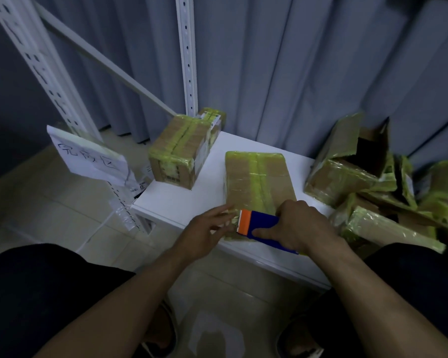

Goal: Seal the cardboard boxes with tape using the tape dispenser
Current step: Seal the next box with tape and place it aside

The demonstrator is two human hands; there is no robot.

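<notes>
One blue tape dispenser (263,224) is gripped by our right hand (301,228) at the near end of the flat cardboard box (256,177) on the white counter (176,200); our left hand (204,232), fingers straight, touches the box. Behind stands another taped box (181,151).

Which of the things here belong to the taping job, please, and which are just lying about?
Job: tape dispenser in the right hand; flat box beneath it; left hand at its corner; taped box; open boxes.
Lying about: paper sign; shelf frame; curtain.
</notes>
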